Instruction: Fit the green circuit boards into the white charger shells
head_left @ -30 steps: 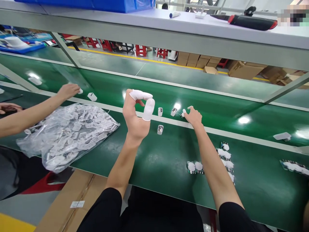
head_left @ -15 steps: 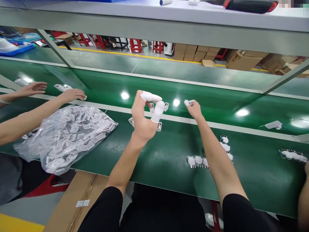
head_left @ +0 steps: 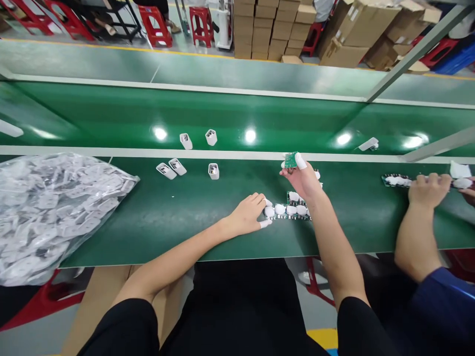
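Note:
White finger cots cover some fingertips on both hands. My right hand (head_left: 305,182) is raised above the bench, pinching a small green circuit board (head_left: 291,159) between thumb and fingers. On the bench, my left hand (head_left: 248,213) has thumb and index finger at opposite edges of the left end of a row of circuit boards (head_left: 291,210), each topped with a white oval pad. More padded boards (head_left: 294,196) lie just behind that row, partly hidden by my right forearm. To the left, a white plastic housing (head_left: 213,171) stands near two others (head_left: 171,168) lying side by side.
A clear bag of white plastic parts (head_left: 67,212) covers the bench's left side. Two white housings (head_left: 211,137) rest on the green strip beyond the pale rail (head_left: 237,154). At right, a co-worker's hand (head_left: 428,190) handles another board strip (head_left: 396,180).
My left hand has come down from mid-air to the board row at its right. My right hand has moved back from the green strip and now holds a circuit board. The view has shifted.

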`<state>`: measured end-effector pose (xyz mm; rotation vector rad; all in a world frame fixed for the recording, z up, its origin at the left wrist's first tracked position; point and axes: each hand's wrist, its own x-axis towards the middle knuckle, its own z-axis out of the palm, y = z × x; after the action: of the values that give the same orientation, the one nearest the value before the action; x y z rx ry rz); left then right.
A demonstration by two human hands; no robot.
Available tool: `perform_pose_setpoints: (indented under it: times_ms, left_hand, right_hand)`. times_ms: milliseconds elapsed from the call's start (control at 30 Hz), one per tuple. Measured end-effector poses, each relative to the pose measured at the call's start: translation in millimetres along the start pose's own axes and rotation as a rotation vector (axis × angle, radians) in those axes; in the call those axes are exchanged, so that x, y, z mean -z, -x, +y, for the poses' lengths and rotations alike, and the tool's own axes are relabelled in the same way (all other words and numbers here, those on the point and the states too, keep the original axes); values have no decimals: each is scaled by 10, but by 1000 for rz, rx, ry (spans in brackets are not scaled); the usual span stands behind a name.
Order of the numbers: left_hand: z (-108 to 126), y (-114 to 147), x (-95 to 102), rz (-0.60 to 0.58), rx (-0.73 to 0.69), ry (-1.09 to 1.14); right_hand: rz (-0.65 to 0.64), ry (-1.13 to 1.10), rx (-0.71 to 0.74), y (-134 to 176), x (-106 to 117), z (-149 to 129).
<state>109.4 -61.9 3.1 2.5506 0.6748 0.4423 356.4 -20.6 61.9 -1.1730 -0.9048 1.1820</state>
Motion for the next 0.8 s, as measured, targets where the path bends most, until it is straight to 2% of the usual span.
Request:
perform_pose_setpoints:
  times_ms: [200, 333, 400, 467, 533, 633, 700, 733, 800]
  left_hand:
    - [-61, 71, 102, 63, -3, 25]
    - [-41, 93, 38, 61, -16, 7]
    - [-29, 93, 10, 114, -13, 48]
    - [-45, 89, 35, 233, 15, 103]
    - [-122, 95, 147, 402, 55, 120]
    - [-387, 174, 466, 709, 131, 45]
    - [-629, 284, 699, 883, 233, 4]
    - [-753, 347, 793, 921, 291, 10]
    - [-978, 463, 907, 859, 382, 95]
  right_hand:
    - [13, 39, 103, 164, -41, 132]
    - [14, 78, 134, 188, -52, 145]
    - [2, 103, 146, 235, -54, 132]
    - [-28, 202, 178, 308, -67, 113]
    - [-71, 386, 236, 388, -97, 95]
    - [-146, 727, 342, 475, -166, 100]
    - [-168, 974, 394, 485, -205, 146]
    - [-175, 1095, 408, 474, -215, 184]
    - [-203, 1279, 404, 428, -214, 278]
